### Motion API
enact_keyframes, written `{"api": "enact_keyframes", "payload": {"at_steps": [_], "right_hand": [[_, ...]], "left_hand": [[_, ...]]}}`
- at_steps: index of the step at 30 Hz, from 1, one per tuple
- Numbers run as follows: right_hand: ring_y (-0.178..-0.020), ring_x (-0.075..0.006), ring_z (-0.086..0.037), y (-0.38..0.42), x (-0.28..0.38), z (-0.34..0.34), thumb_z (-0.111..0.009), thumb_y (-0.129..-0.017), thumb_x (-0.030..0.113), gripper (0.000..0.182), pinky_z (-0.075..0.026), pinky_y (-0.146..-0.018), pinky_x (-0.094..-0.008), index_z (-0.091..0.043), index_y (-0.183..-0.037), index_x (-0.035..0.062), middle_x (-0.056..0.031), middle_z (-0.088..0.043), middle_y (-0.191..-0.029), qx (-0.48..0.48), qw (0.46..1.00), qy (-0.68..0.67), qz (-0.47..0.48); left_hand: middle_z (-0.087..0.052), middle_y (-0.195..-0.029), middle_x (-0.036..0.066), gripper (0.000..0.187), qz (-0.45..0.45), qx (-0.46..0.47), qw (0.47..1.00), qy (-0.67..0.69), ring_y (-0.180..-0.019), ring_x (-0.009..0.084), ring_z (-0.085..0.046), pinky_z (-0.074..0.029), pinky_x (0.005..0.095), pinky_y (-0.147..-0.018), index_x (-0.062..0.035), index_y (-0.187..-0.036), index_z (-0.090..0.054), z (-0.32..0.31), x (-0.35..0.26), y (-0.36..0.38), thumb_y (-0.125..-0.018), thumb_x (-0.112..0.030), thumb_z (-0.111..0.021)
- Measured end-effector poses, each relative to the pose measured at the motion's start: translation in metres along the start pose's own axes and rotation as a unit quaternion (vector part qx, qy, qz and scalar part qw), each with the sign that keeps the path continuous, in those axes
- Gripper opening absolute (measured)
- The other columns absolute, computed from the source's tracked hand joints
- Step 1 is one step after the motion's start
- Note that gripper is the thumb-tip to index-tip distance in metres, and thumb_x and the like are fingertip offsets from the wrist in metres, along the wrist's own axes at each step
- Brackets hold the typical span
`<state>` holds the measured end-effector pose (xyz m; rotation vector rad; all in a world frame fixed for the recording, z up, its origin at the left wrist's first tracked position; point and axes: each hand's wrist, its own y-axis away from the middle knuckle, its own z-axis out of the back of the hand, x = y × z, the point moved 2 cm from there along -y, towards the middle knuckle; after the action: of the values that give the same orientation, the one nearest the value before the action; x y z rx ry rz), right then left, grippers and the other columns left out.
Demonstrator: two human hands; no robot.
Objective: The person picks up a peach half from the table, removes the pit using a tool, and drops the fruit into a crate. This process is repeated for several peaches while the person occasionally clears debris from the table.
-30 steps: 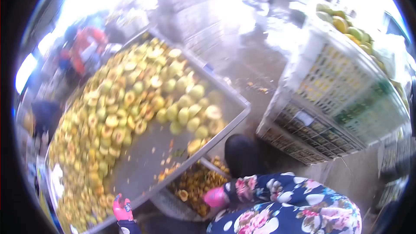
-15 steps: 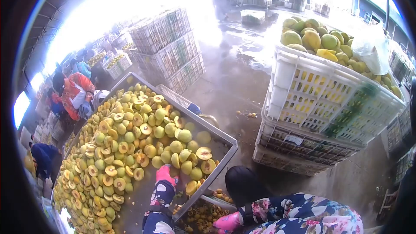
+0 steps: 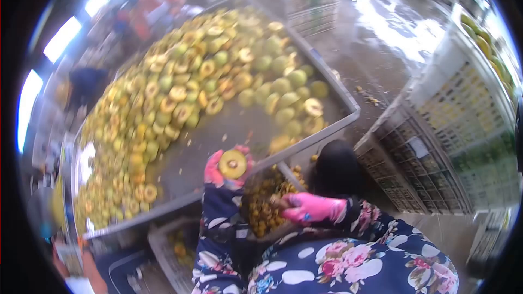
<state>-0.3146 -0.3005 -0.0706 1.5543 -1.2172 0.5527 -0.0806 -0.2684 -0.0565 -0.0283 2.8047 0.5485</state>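
In my pink-gloved left hand [image 3: 211, 170] is a halved yellow peach [image 3: 233, 164], its cut face up and a dark pit or hollow at the centre. The hand is over the near edge of a metal tray [image 3: 204, 136] heaped with peach halves [image 3: 180, 93]. To its right, my right hand [image 3: 313, 208], also pink-gloved, is closed above a bin of brownish pits and scraps [image 3: 261, 212]. Something small and brownish shows at its fingertips, too blurred to name.
Stacked white crates [image 3: 463, 109] of whole yellow-green fruit stand at the right. Another crate stack [image 3: 310, 5] is behind the tray. Co-workers, one in an orange top [image 3: 155, 8], are at the far left. A crate [image 3: 171, 242] sits below the tray's near edge.
My view has tilted down and turned. My left hand has come back from the fruit pile to the tray's near edge with a peach half. My right hand has lifted above the scraps.
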Motion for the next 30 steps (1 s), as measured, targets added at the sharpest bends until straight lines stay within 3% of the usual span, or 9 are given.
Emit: {"api": "enact_keyframes", "payload": {"at_steps": [3, 6, 10, 19, 22, 25, 26, 29, 30], "right_hand": [[-0.053, -0.0046, -0.045, 0.003, 0.027, -0.013, -0.056, -0.089, 0.025, 0.023, -0.036, -0.046, -0.0207, -0.048, -0.097, 0.0059, 0.0028, -0.049, -0.068, -0.011, 1.000, 0.009, 0.016], [-0.062, -0.0117, -0.054, -0.004, 0.033, -0.016, -0.055, -0.088, 0.027, 0.029, -0.043, -0.055, -0.0283, -0.048, -0.100, 0.0012, -0.0055, -0.056, -0.070, -0.050, 0.987, 0.133, 0.071], [-0.045, -0.0058, -0.046, -0.012, 0.034, -0.026, -0.054, -0.089, 0.022, 0.023, -0.036, -0.042, -0.0206, -0.047, -0.100, 0.0029, 0.0001, -0.052, -0.065, -0.097, 0.970, 0.187, 0.125], [-0.048, -0.0099, -0.050, -0.011, 0.037, -0.038, -0.054, -0.088, 0.024, 0.030, -0.040, -0.044, -0.0252, -0.045, -0.103, 0.0006, -0.0035, -0.055, -0.068, -0.103, 0.989, 0.087, 0.051], [-0.048, -0.0089, -0.050, -0.014, 0.033, -0.034, -0.054, -0.089, 0.026, 0.030, -0.041, -0.044, -0.0243, -0.045, -0.104, 0.0014, -0.0022, -0.055, -0.070, -0.091, 0.991, -0.025, 0.094], [-0.048, -0.0075, -0.049, -0.019, 0.030, -0.022, -0.054, -0.089, 0.024, 0.028, -0.042, -0.044, -0.0240, -0.045, -0.105, 0.0022, -0.0018, -0.054, -0.071, -0.123, 0.983, 0.002, 0.135], [-0.052, -0.0091, -0.052, -0.019, 0.032, -0.018, -0.053, -0.090, 0.020, 0.024, -0.042, -0.047, -0.0247, -0.045, -0.104, 0.0017, -0.0017, -0.055, -0.072, -0.125, 0.983, 0.020, 0.137], [-0.058, -0.0107, -0.055, -0.017, 0.037, -0.019, -0.053, -0.090, 0.019, 0.023, -0.042, -0.051, -0.0263, -0.046, -0.103, 0.0004, -0.0031, -0.055, -0.073, -0.184, 0.960, 0.145, 0.152], [-0.059, -0.0136, -0.056, -0.014, 0.041, -0.022, -0.054, -0.089, 0.020, 0.025, -0.042, -0.053, -0.0280, -0.047, -0.102, 0.0000, -0.0056, -0.056, -0.073, -0.182, 0.960, 0.139, 0.159]], "left_hand": [[-0.054, -0.115, 0.018, 0.046, -0.066, -0.074, 0.995, 0.007, -0.094, 0.0339, -0.056, -0.049, 0.0455, -0.080, 0.0002, -0.116, -0.049, 0.003, 0.015, 0.027, -0.089, -0.036, -0.042], [-0.054, -0.114, 0.020, 0.047, -0.070, -0.018, 0.997, 0.010, -0.096, 0.0357, -0.055, -0.050, 0.0443, -0.081, 0.0016, -0.116, -0.050, 0.010, 0.022, 0.044, -0.089, -0.037, -0.044], [-0.056, -0.111, 0.019, 0.047, -0.119, -0.057, 0.991, 0.027, -0.093, 0.0345, -0.056, -0.049, 0.0444, -0.078, 0.0008, -0.115, -0.051, 0.003, 0.039, 0.056, -0.091, -0.039, -0.041], [-0.050, -0.121, 0.019, 0.042, -0.168, 0.026, 0.984, -0.047, -0.109, 0.0301, -0.051, -0.041, 0.0410, -0.094, 0.0023, -0.123, -0.044, -0.002, 0.059, 0.057, -0.094, -0.028, -0.039], [-0.046, -0.125, 0.021, 0.044, -0.143, 0.050, 0.988, -0.030, -0.114, 0.0309, -0.046, -0.037, 0.0411, -0.099, 0.0021, -0.129, -0.039, -0.002, 0.069, 0.055, -0.092, -0.023, -0.041], [-0.043, -0.127, 0.022, 0.046, -0.096, 0.092, 0.989, -0.070, -0.118, 0.0318, -0.043, -0.033, 0.0414, -0.102, 0.0019, -0.131, -0.036, -0.006, 0.063, 0.065, -0.091, -0.019, -0.044], [-0.045, -0.125, 0.021, 0.043, -0.099, 0.070, 0.990, -0.076, -0.115, 0.0321, -0.046, -0.037, 0.0436, -0.099, 0.0015, -0.126, -0.041, -0.010, 0.062, 0.068, -0.090, -0.021, -0.046], [-0.049, -0.122, 0.020, 0.037, -0.118, -0.159, 0.979, -0.040, -0.109, 0.0317, -0.052, -0.044, 0.0453, -0.091, 0.0003, -0.119, -0.045, -0.008, 0.060, 0.067, -0.091, -0.023, -0.047], [-0.053, -0.117, 0.018, 0.031, -0.138, -0.188, 0.972, -0.026, -0.103, 0.0307, -0.056, -0.049, 0.0461, -0.084, -0.0012, -0.112, -0.049, 0.004, 0.059, 0.063, -0.092, -0.024, -0.047]]}}
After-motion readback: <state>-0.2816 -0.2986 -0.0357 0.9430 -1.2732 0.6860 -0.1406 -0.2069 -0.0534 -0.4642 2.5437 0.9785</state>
